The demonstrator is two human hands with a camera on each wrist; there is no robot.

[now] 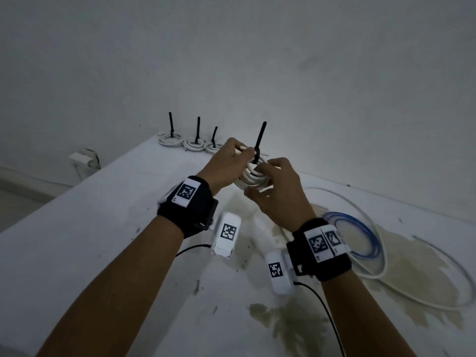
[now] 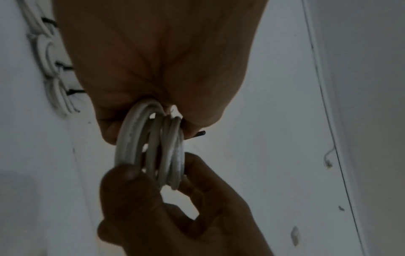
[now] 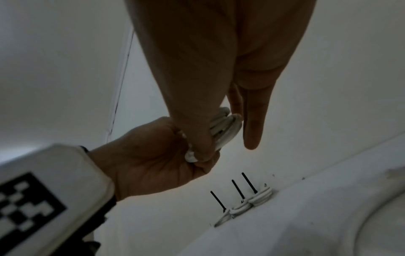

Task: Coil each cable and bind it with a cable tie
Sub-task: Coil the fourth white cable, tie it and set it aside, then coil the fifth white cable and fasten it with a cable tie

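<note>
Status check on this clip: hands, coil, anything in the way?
Left hand and right hand both grip the white coil, held above the table. Black tie on it, tail up. Nothing in the way.

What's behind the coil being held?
Behind the held coil, three tied coils sit along the table's far edge; the left hand partly hides the third.

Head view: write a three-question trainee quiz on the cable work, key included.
1. How many bound coils stand in the row by the wall?
2. True or false: the blue cable is already tied.
3. The black tie on the held coil points: A up, B down, C sideways?

Key: 1. Three. 2. False, it lies loose on the table. 3. A; the left hand and right hand grip that coil.
</note>
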